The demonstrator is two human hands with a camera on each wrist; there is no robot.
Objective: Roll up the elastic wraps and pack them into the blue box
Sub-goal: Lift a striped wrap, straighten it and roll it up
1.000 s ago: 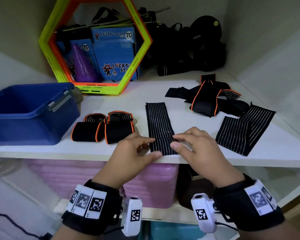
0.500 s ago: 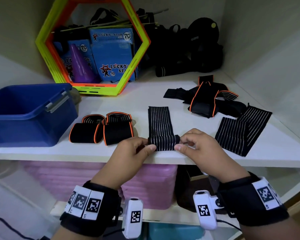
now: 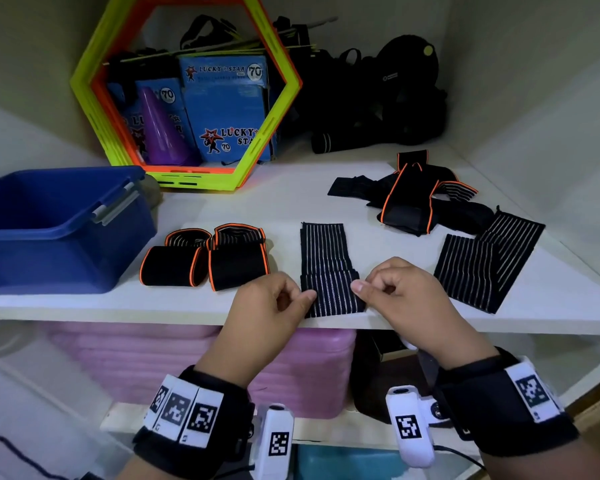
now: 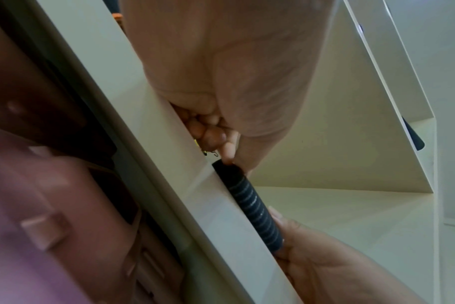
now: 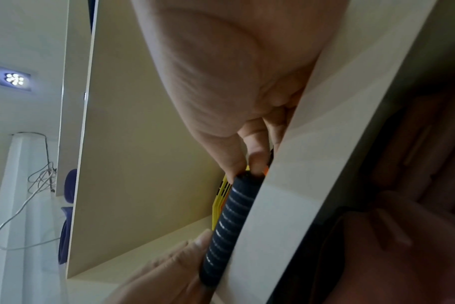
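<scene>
At the front edge of the white shelf [image 3: 326, 202], we see the near end of the striped wrap [image 3: 326, 261] turned over into a thicker roll than half a second ago, when only a thin fold lay under the fingers; a second before now that end was still flat. The left hand [image 3: 267, 306] pinches the roll's left end between thumb and curled fingers, and the right hand [image 3: 402, 296] pinches its right end the same way, each grip pressed onto the fabric. The rest of the strip lies flat, pointing to the back of the shelf.

The blue box [image 3: 49, 258] sits at the shelf's left end, well apart from the hands. Between them lie two rolled orange-edged wraps [image 3: 205, 265], touching each other. To the right we see a second striped wrap [image 3: 485, 261] spread flat, and behind it a loose heap of orange-trimmed wraps [image 3: 413, 199]. A green-and-orange hexagon frame [image 3: 187, 91] leans at the back.
</scene>
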